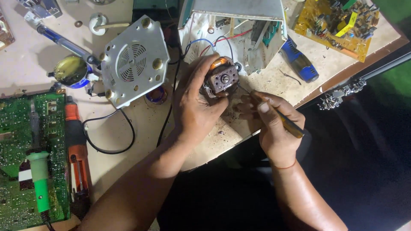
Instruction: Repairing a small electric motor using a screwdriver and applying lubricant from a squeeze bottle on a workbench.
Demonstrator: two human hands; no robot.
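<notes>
Cluttered table, dark floor beyond. Left hand grip clamped around small motor near table edge, shaft end up, steadying it. Right hand pinches thin screwdriver, tip angled at motor side. White casing behind, wires attached.

Workbench bearing a green circuit board, white fan cover, yellow circuit board, and blue-handled tool.
</notes>
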